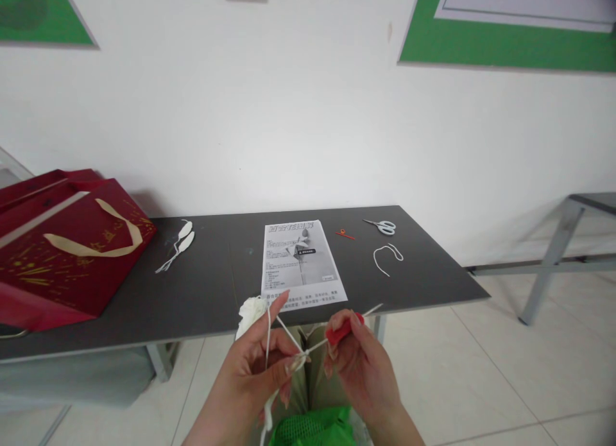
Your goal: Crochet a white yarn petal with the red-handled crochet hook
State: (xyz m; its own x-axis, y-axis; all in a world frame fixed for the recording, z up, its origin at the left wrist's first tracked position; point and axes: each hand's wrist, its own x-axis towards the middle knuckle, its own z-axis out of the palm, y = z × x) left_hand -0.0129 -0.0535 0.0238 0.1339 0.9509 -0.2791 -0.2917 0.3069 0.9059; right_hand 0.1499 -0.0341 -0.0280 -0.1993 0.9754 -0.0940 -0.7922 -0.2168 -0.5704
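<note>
My left hand [262,366] pinches a small piece of white yarn work [299,359] between thumb and fingers. White yarn [287,332] runs taut over its raised index finger, and a tail hangs below. My right hand [360,362] is closed around the red handle of a crochet hook [344,329]. The hook's thin shaft reaches left to the yarn loop at my left fingertips. Behind my left hand a white yarn ball [250,312] sits at the table's front edge. Just beyond both hands lies a printed instruction sheet [308,266].
On the dark table [409,285] lie scissors [382,226], an orange-red pin-like piece [344,233], a loose yarn strand [387,257] and white crocheted pieces with tails [181,247]. A dark red gift bag [72,247] stands at left. Something green [312,428] rests on my lap.
</note>
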